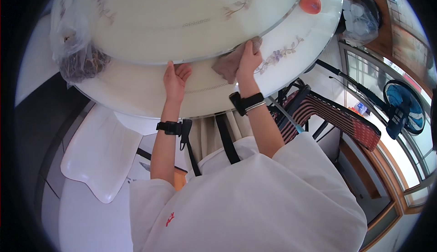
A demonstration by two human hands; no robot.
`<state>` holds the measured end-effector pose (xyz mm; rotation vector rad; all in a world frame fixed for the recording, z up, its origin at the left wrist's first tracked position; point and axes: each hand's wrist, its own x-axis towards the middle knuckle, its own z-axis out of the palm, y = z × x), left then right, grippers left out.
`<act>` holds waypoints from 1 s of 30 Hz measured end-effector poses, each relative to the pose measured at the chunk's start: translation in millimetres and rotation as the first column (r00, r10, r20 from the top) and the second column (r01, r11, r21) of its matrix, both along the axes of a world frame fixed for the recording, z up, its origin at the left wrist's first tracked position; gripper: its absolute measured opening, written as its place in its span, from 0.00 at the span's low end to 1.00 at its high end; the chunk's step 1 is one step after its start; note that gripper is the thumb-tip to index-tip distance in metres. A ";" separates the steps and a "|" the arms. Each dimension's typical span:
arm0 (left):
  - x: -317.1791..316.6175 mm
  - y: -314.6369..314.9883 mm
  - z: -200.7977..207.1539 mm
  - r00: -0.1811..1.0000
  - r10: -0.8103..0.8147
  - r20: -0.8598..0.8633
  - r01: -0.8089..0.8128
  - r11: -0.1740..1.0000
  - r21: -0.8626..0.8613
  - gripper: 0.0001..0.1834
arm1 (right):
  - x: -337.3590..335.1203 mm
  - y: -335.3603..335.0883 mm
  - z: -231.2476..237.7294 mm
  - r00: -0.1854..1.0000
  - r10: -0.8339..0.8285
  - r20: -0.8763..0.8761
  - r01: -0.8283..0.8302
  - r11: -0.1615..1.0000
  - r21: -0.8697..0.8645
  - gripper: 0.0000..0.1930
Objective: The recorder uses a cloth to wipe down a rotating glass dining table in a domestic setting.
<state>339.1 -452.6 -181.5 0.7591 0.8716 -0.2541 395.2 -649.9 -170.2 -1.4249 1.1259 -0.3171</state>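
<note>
Right hand point(250, 63) is clamped on a crumpled mauve-brown cloth point(226, 66) at the rim of the glass turntable point(154, 28), upper middle of the frame; my left hand point(175, 83) has its thumb at that rim, loosely curled fingers apart from it. From my end, this looks like wiping the round bench point(129, 90); next calls for guiding the cloth along the edge.

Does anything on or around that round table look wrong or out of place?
Nothing on the table looks plainly spilled or broken. The blue fan at right appears to lean sharply, which looks odd, but this wide lens bends things near its rim, so I can't tell whether it's really tilted.
</note>
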 end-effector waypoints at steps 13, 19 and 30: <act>-4.4 -42.7 9.3 0.990 -0.134 0.032 0.132 0.989 0.060 0.15 | 94.3 -135.6 8.9 0.993 0.077 -0.092 -0.083 0.995 -0.059 0.23; 3.0 -35.1 10.5 0.950 -0.311 0.016 0.302 0.934 0.193 0.12 | 123.5 -179.3 -6.6 0.988 0.140 -0.069 -0.137 0.989 0.049 0.26; 13.0 -33.4 10.5 0.930 -0.362 0.065 0.350 0.925 0.148 0.14 | 91.3 -144.7 -11.1 0.999 0.048 0.000 -0.048 0.998 0.038 0.21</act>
